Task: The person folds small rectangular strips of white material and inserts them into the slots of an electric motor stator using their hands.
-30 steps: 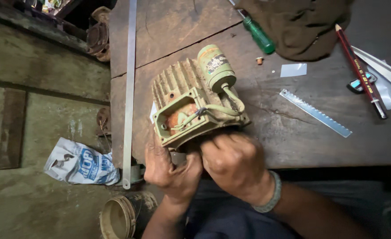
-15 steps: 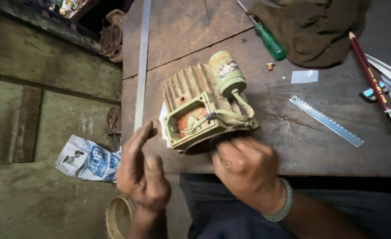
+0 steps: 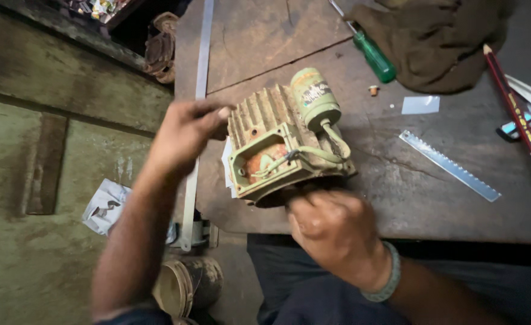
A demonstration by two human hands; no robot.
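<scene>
A pale green finned electric motor housing (image 3: 283, 141) lies on its side near the front edge of a dark wooden workbench (image 3: 398, 192). A green cylindrical capacitor (image 3: 314, 97) is wired to it, and copper windings show inside the open end. My right hand (image 3: 331, 232) grips the housing's lower front edge. My left hand (image 3: 184, 135) hovers at the housing's left side, fingers loosely curled and fingertips close to the fins; it holds nothing.
On the bench lie a green-handled screwdriver (image 3: 370, 54), a brown rag (image 3: 440, 42), a hacksaw blade (image 3: 449, 165), a red pencil (image 3: 515, 111) and a small white scrap (image 3: 420, 105). A metal strip (image 3: 198, 120) runs along the bench's left edge. Below: a round can (image 3: 184, 286), crumpled bag (image 3: 106, 204).
My left hand let go of the housing's front edge, dropped below the bench, then rose to the housing's left side. My right hand stayed on the housing.
</scene>
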